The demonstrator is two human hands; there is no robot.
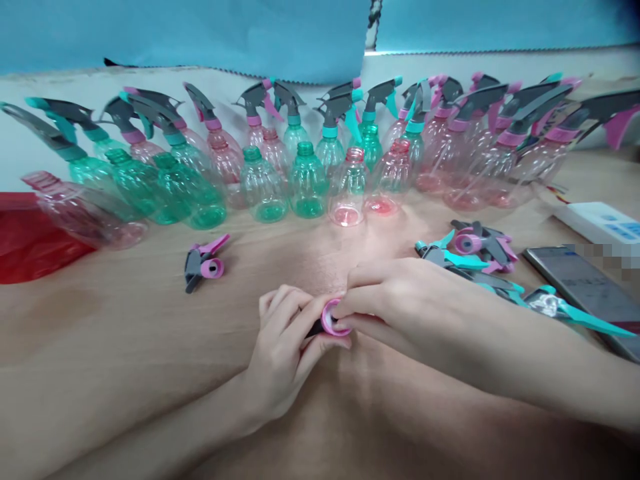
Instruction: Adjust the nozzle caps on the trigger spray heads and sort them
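Note:
My left hand [283, 343] is closed around a grey trigger spray head with a pink collar [327, 319], whose open end faces my right hand. Most of the head is hidden by the fingers. With its fingers pinched together, my right hand [385, 300] reaches into the mouth of that collar; whatever small part it grips there is hidden. To the left on the table lies another grey and pink spray head [205, 263]. Beyond my hands, uncapped bottles stand in front, among them a green bottle [307, 183] and a pink bottle [349, 190].
Several bottles with spray heads fitted [460, 153] line the wall. Loose turquoise and pink spray heads [467, 250] lie in a heap beside my right forearm. A phone [585, 283] and a white box [603, 223] are at the right, a red plastic bag [35, 247] at the left.

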